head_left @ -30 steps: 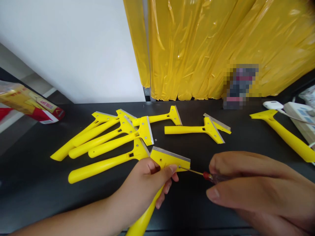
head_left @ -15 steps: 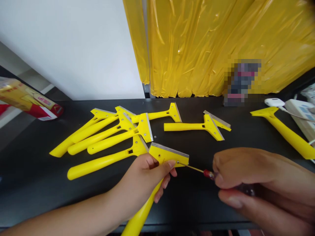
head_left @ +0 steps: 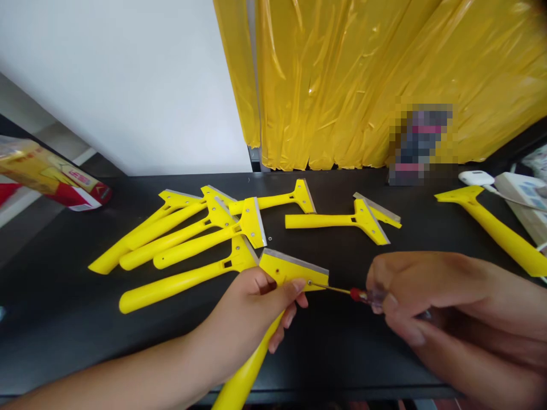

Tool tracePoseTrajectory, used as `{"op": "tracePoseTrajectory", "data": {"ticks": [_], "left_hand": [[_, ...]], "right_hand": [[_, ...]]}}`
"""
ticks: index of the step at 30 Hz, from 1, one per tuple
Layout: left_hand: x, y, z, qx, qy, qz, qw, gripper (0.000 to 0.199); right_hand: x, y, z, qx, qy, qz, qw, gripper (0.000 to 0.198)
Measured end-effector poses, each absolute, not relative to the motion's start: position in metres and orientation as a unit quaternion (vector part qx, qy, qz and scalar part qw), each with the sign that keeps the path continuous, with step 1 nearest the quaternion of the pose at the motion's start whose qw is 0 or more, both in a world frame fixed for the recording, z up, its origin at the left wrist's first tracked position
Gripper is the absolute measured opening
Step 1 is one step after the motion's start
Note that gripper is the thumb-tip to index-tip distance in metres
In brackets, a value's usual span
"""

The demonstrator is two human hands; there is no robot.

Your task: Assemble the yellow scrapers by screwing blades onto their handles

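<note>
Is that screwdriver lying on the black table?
No, the screwdriver is held up, its tip at a small screw on a yellow scraper.

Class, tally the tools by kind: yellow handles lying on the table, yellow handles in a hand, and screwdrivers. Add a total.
Yellow handles on the table: 8
Held handle, in the left hand: 1
Screwdriver: 1
Total: 10

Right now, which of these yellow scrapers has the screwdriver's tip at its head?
The scraper in the left hand: the screwdriver points at a screw in its head, while the other scrapers lie unheld.
</note>
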State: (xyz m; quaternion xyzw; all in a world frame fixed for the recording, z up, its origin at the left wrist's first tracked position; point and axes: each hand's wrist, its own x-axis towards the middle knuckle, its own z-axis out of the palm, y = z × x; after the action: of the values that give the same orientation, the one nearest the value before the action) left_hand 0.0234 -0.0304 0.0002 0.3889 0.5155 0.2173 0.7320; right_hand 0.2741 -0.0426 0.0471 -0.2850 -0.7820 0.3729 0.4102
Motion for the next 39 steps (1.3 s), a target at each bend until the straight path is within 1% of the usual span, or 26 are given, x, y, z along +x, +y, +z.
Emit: {"op": "tracePoseTrajectory", "data": {"ticks": [3, 6, 8, 14, 17, 19, 22, 24, 27, 29, 33, 37, 39], "left_hand": [[0.023, -0.030, 0.000, 0.386, 0.509, 0.224, 0.736, 0.036], [0.023, -0.031, 0.002, 0.388, 0.508, 0.228, 0.734, 0.035], [0.023, -0.031, 0.002, 0.388, 0.508, 0.228, 0.734, 0.035], [0.023, -0.031, 0.001, 0.386, 0.511, 0.221, 0.735, 0.035], [0.023, -0.031, -0.001, 0.383, 0.510, 0.223, 0.737, 0.035], [0.023, -0.031, -0.001, 0.383, 0.507, 0.229, 0.737, 0.035], [0.024, -0.031, -0.001, 0.382, 0.505, 0.236, 0.737, 0.036], [0.024, -0.031, 0.000, 0.381, 0.507, 0.234, 0.737, 0.035], [0.023, -0.031, 0.000, 0.380, 0.515, 0.234, 0.732, 0.034], [0.024, -0.031, 0.000, 0.378, 0.515, 0.234, 0.732, 0.034], [0.024, -0.031, 0.000, 0.379, 0.514, 0.235, 0.732, 0.035], [0.024, -0.032, 0.000, 0.380, 0.516, 0.237, 0.730, 0.036], [0.023, -0.031, -0.001, 0.384, 0.516, 0.235, 0.729, 0.036]], "right_hand": [[0.273, -0.042, 0.050, -0.270, -0.759, 0.425, 0.413, 0.029], [0.274, -0.041, 0.051, -0.252, -0.752, 0.446, 0.415, 0.040], [0.275, -0.041, 0.050, -0.265, -0.761, 0.432, 0.406, 0.042], [0.274, -0.043, 0.044, -0.268, -0.770, 0.381, 0.435, 0.043], [0.272, -0.046, 0.047, -0.299, -0.787, 0.355, 0.406, 0.038], [0.271, -0.048, 0.049, -0.302, -0.791, 0.360, 0.392, 0.032], [0.271, -0.048, 0.051, -0.285, -0.764, 0.381, 0.435, 0.027], [0.272, -0.045, 0.053, -0.278, -0.769, 0.387, 0.426, 0.033], [0.275, -0.043, 0.055, -0.257, -0.806, 0.383, 0.370, 0.041], [0.276, -0.044, 0.055, -0.269, -0.805, 0.368, 0.380, 0.042], [0.274, -0.045, 0.051, -0.297, -0.797, 0.337, 0.403, 0.037], [0.272, -0.042, 0.048, -0.249, -0.814, 0.332, 0.407, 0.047], [0.272, -0.042, 0.048, -0.279, -0.806, 0.320, 0.413, 0.044]]}}
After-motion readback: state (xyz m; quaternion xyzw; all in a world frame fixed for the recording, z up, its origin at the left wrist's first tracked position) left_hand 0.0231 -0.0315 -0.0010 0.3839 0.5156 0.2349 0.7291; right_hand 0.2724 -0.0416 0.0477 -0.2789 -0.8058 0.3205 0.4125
